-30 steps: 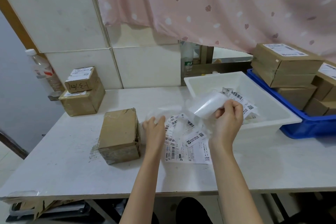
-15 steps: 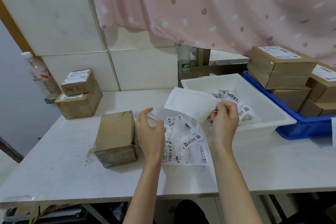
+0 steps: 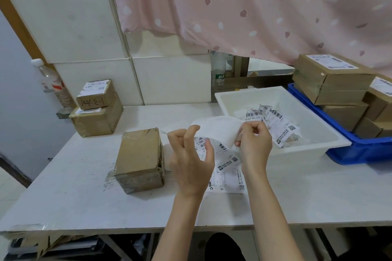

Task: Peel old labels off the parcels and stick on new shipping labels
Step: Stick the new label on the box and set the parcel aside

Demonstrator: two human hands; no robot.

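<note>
Two hands hold a white sheet of label paper (image 3: 214, 128) above the worktop (image 3: 84, 186), its blank side facing the camera. The right hand (image 3: 253, 144) pinches the sheet's right edge with curled fingers; the left hand (image 3: 191, 159) has thumb and fingers bent at the sheet's left corner, though whether they grip it is unclear. Under the hands lies a loose pile of printed labels (image 3: 227, 174) with barcodes. Just left of the hands sits a taped brown parcel (image 3: 140, 159) with no label on its top. Behind the right hand, a white tray (image 3: 314, 125) holds crumpled labels (image 3: 275, 123). A blue crate (image 3: 356, 150) beside the tray is stacked with labelled boxes (image 3: 331, 78). At the worktop's far left, two boxes (image 3: 96, 108) are stacked, a plastic bottle (image 3: 49, 82) behind them. A pink curtain (image 3: 254, 6) hangs above.
</note>
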